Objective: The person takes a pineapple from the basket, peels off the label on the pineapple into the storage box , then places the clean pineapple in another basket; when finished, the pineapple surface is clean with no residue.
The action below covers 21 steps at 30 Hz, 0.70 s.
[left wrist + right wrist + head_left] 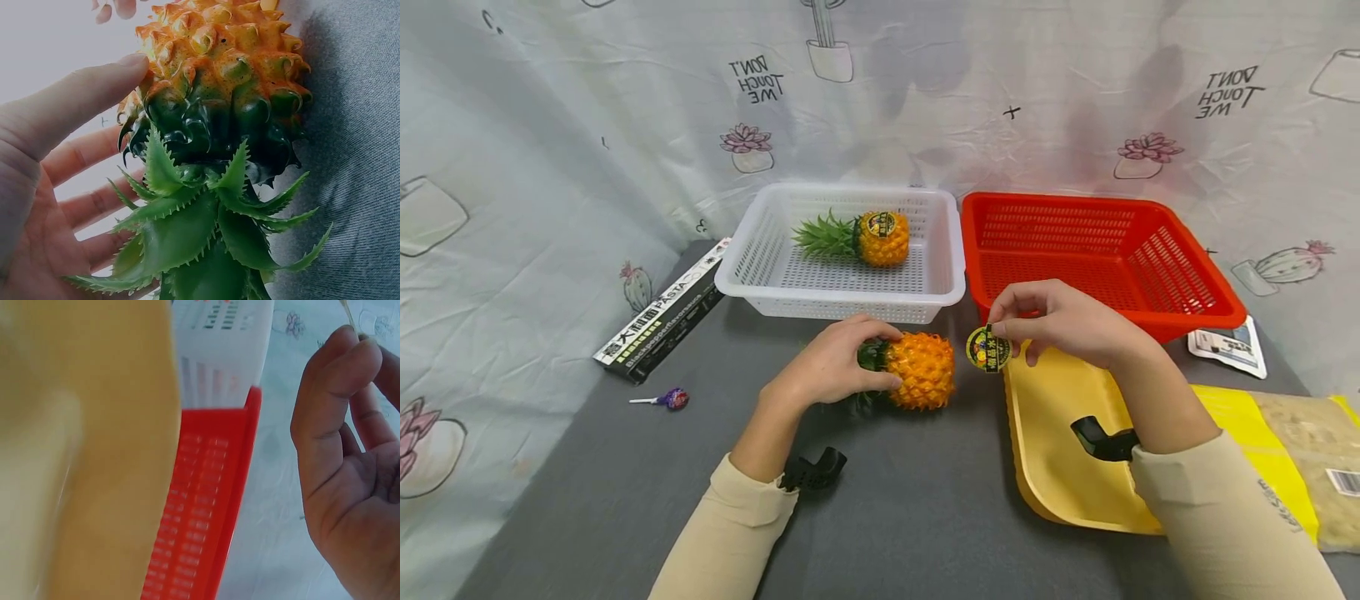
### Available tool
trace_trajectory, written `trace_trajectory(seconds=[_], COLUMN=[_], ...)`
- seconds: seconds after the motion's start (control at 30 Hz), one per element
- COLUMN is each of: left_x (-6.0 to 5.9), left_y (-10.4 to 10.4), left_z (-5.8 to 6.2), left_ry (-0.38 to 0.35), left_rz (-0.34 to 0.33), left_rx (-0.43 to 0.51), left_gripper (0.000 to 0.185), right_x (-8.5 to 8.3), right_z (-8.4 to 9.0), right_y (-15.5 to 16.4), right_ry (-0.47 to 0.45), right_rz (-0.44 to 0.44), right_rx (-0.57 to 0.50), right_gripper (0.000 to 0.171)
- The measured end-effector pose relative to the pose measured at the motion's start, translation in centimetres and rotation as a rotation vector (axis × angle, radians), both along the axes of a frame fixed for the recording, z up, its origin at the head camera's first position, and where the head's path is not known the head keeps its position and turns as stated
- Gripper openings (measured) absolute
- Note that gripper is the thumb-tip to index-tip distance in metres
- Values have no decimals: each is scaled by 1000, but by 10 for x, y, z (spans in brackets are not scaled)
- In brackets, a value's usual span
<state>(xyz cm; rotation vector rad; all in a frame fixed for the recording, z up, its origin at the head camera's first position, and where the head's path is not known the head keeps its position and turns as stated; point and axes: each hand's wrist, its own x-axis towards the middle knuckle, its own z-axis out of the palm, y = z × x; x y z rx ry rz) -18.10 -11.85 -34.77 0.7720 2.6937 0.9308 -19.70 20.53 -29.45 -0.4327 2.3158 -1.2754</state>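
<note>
An orange toy-like pineapple (921, 372) lies on its side on the grey table, its green leaves (194, 231) pointing left. My left hand (838, 362) holds it near the leaf end, thumb on the near side and fingers across the far side. In the left wrist view the thumb (81, 103) touches the orange body. Just right of the pineapple, my right hand (1060, 321) pinches a round black and yellow sticker (988, 348) between thumb and fingertips. Only a thin edge of it shows in the right wrist view, above the right hand (350, 437). A second pineapple (883, 239), bearing a similar sticker, lies in the white basket (842, 302).
Beside the white basket stands a red basket (1195, 321). A yellow tray (1026, 467) lies under the right forearm, with a yellow bag (1300, 458) and a white packet (1228, 346) farther right. On the left are a pasta box (662, 312) and a lollipop (673, 399).
</note>
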Motion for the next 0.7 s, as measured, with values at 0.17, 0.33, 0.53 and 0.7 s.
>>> trace_trajectory(seconds=[0.17,0.33,0.53,0.7], left_x=[0,0,0,0], left_y=[-1,-2,-2,-2], left_z=[-1,-2,-1,-1], left_ry=[0,1,5,2], left_rz=[3,1,-5,-8], left_rx=[4,2,8,9], left_gripper=[58,58,58,59], right_x=[1,1,1,-1], right_z=[-3,-9,-18,-30], right_y=[15,27,41,53], right_ry=[-36,-83,-134,-163], right_rz=[33,48,49,68], right_rx=[-12,15,37,13], right_gripper=[21,23,25,25])
